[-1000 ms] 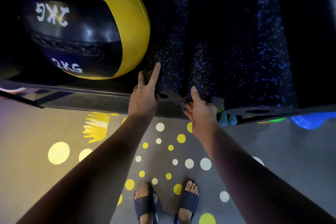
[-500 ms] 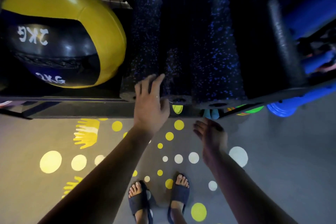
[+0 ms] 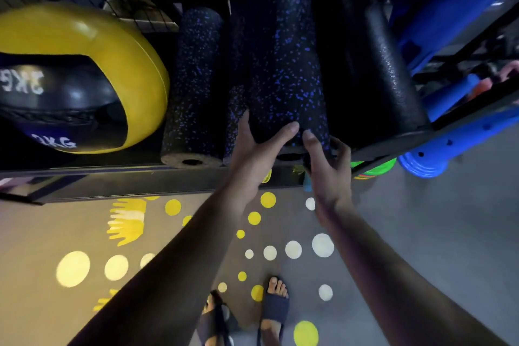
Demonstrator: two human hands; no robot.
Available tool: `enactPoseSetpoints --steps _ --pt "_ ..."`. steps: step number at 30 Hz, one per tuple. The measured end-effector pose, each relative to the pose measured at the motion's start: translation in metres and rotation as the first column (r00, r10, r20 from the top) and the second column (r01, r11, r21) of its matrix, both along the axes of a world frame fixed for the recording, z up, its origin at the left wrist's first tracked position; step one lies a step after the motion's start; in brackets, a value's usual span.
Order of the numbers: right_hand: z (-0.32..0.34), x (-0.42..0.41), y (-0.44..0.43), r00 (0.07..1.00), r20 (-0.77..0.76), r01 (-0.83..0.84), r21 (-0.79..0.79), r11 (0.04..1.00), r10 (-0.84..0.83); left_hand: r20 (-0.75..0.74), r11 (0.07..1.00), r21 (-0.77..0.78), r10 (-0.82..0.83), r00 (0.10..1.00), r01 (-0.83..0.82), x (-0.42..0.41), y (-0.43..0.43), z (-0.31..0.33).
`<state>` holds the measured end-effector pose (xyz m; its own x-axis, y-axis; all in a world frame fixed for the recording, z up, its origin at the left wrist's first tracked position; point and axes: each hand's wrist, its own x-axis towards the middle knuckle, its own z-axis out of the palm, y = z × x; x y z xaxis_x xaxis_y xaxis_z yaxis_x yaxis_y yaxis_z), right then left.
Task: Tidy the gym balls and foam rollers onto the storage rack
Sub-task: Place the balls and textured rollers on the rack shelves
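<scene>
Seating the large blue-speckled foam roller on the storage rack looks to be the step in hand. It lies lengthwise on the shelf with its near end at the front edge, between a slimmer speckled roller on the left and a plain black foam roller on the right. The left hand clasps that near end, thumb on the left flank and fingers curved over the top. The right hand grips the right side of the same end, thumb on the foam and the other fingers curled into the gap beside the black roller.

The next move probably calls for a short push toward the far side, or a small twist, to line the end up with its neighbours, then a release that doesn't drag it back out. The yellow-and-black medicine ball already sits at the left of the shelf.

Both hands cover the large roller's end face, and the right fingertips vanish in shadow. The rollers' far ends fade into darkness. A dark shape between the two speckled rollers may be another roller, though that is unclear. The ball's weight lettering is cut off at the left edge, and the blue gear at the right is too blurred to name
</scene>
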<state>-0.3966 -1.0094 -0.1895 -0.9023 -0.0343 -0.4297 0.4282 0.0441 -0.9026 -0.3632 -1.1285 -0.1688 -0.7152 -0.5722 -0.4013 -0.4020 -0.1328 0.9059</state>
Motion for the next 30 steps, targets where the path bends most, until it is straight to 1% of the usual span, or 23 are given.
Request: enactPoseSetpoints --steps 3,5,8,10,12,15,19,23,26,27,28,29,30 --pt "0.007 0.007 -0.032 0.997 0.012 -0.076 -0.016 0.997 0.076 -0.06 0.996 -0.088 -0.001 0.998 -0.004 0.009 -0.039 0.011" --pt "0.009 0.01 -0.059 0.989 0.031 -0.145 0.001 0.989 0.145 -0.085 0.994 -0.098 0.03 0.996 -0.038 0.017 -0.069 0.016" --pt "0.006 0.01 -0.097 0.969 0.082 -0.232 -0.001 0.973 0.231 -0.088 0.99 -0.131 0.037 0.995 -0.048 0.026 -0.101 0.019" --pt "-0.001 0.011 -0.109 0.964 0.108 -0.246 0.003 0.969 0.244 -0.047 0.992 -0.119 0.04 0.998 -0.046 0.031 -0.111 0.011" --pt "-0.005 0.012 -0.11 0.962 0.114 -0.254 0.024 0.967 0.25 0.016 0.994 -0.088 0.073 0.997 -0.071 0.036 -0.113 0.004" --pt "-0.012 0.012 -0.106 0.957 0.099 -0.277 0.043 0.96 0.272 0.027 0.992 -0.072 0.102 0.994 -0.1 0.042 -0.114 -0.004" --pt "-0.018 0.016 -0.105 0.948 0.076 -0.315 0.077 0.946 0.31 0.039 0.986 -0.095 0.145 0.989 -0.14 0.048 -0.119 -0.018" --pt "-0.022 0.021 -0.102 0.948 0.052 -0.318 0.099 0.943 0.314 0.045 0.984 -0.147 0.108 0.993 -0.1 0.053 -0.117 -0.019" --pt "-0.025 0.019 -0.099 0.945 0.063 -0.326 0.095 0.94 0.322 0.101 0.969 -0.243 0.079 0.992 -0.053 0.052 -0.111 -0.015" --pt "-0.024 0.017 -0.097 0.942 0.07 -0.334 0.08 0.939 0.329 0.139 0.949 -0.312 0.082 0.987 -0.035 0.051 -0.109 -0.015" --pt "-0.026 0.014 -0.093 0.94 0.084 -0.337 0.064 0.939 0.331 0.166 0.906 -0.424 0.091 0.982 -0.012 0.051 -0.107 -0.013" --pt "-0.028 0.011 -0.087 0.944 0.101 -0.321 0.055 0.945 0.315 0.171 0.829 -0.559 0.103 0.98 0.011 0.051 -0.103 -0.009" --pt "-0.03 0.008 -0.079 0.954 0.108 -0.288 0.053 0.956 0.281 0.151 0.729 -0.684 0.103 0.983 0.028 0.049 -0.1 -0.006"
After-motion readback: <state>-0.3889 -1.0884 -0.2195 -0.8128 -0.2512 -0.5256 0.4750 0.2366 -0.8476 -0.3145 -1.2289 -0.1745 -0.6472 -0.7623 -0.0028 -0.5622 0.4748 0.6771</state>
